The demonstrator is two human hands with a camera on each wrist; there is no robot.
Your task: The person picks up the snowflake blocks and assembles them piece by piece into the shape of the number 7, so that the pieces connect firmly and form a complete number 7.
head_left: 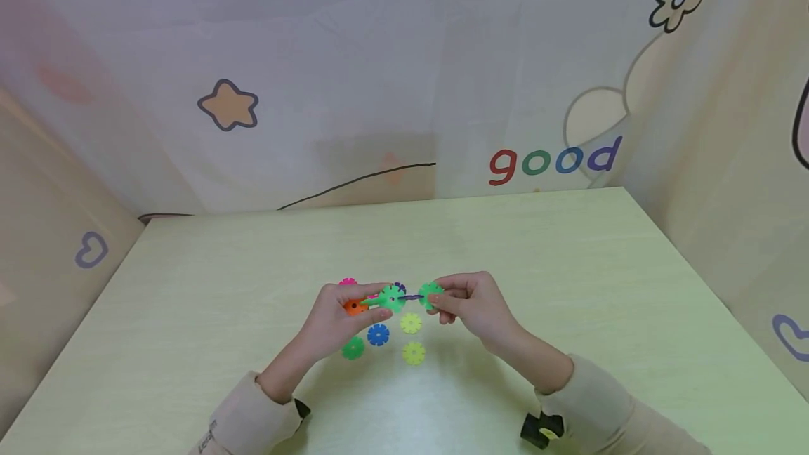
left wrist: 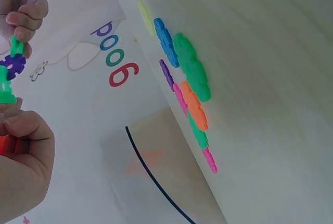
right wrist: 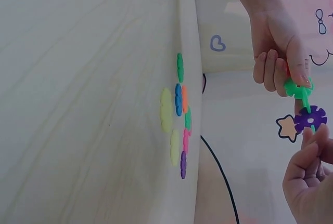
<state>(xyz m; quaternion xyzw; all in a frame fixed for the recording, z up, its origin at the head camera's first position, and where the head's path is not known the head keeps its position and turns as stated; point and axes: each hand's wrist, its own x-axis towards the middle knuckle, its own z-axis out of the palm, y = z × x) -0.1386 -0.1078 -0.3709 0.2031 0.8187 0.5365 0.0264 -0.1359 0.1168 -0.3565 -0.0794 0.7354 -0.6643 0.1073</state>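
Above the table, both hands hold a short chain of slotted plastic snowflake discs. My left hand (head_left: 329, 321) grips its left end, pinching a green disc (head_left: 392, 298) between thumb and fingers. A red piece (left wrist: 7, 144) shows partly inside that hand, mostly hidden by the fingers. Standing edge-on to the head view, a purple disc (right wrist: 310, 120) joins the green disc to a second green disc (head_left: 432, 295). My right hand (head_left: 483, 309) pinches this second green disc between thumb and fingertips.
Loose discs lie on the table (head_left: 221, 314) below the hands: blue (head_left: 378, 334), green (head_left: 352, 348), two yellow ones (head_left: 411, 323), orange (left wrist: 193, 107), purple (left wrist: 166, 75) and pink (left wrist: 209, 160). A printed cloth backdrop (head_left: 379, 55) surrounds the table. Black wrist devices (head_left: 541, 430) sit by the sleeves.
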